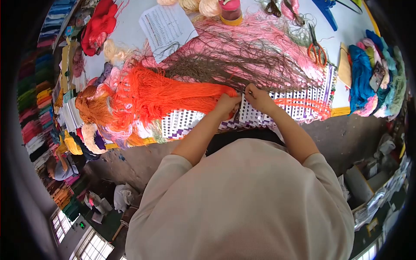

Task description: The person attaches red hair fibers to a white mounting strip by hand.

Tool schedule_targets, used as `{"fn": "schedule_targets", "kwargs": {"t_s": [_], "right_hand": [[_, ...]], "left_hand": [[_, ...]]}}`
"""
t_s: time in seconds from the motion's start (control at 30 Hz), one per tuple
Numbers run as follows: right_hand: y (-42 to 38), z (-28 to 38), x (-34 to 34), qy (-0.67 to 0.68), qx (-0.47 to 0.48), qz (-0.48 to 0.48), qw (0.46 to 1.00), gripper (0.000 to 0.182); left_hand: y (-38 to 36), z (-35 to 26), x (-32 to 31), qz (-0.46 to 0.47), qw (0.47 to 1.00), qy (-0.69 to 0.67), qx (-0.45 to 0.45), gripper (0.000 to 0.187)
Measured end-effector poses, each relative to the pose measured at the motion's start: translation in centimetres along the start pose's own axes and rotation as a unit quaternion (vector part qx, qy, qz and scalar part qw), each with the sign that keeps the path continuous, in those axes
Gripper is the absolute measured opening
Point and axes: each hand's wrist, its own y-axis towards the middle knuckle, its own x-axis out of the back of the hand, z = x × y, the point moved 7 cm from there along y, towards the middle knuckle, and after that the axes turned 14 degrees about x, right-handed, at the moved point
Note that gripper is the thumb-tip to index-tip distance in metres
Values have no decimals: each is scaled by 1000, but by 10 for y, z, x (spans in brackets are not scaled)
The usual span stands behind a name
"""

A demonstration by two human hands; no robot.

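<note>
A thick bundle of orange thread [173,93] lies across the table, and my left hand [228,105] is closed on its right end. Just right of it, my right hand [258,99] is pinched over the white cards with punched holes [255,113]; anything between its fingertips is too small to make out. Thinner orange strands [303,103] run over the cards to the right. Dark brown threads [203,65] and pink threads [260,39] spread beyond both hands.
Orange-handled scissors [316,52] lie at the upper right, near blue yarn skeins [361,71]. A printed sheet [167,30] and a pink-topped jar [230,12] are at the back. Red yarn [99,27] sits upper left. The table's yellow edge [341,111] faces me.
</note>
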Motion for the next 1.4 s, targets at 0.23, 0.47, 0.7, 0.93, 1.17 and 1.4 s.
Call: {"fn": "schedule_targets", "kwargs": {"t_s": [0.23,0.47,0.7,0.93,1.17,1.4], "right_hand": [[1,-8,-7,27,-5,19,999,16],[-5,-11,-7,23,-9,16,1000,22],[-4,-13,-10,12,12,23,1000,22],[-3,-18,-13,37,7,4,999,27],[0,-7,-10,88,-11,69,994,43],[-4,3,-7,-113,17,64,991,40]], "left_hand": [[7,-7,3,-36,989,137,-44,22],[-24,-30,49,-114,977,143,-107,19],[-21,-26,42,-115,982,129,-73,21],[-39,-22,8,9,999,12,-32,17],[-23,-1,-18,-32,949,314,16,22],[-73,-50,44,-22,996,83,-25,18]]}}
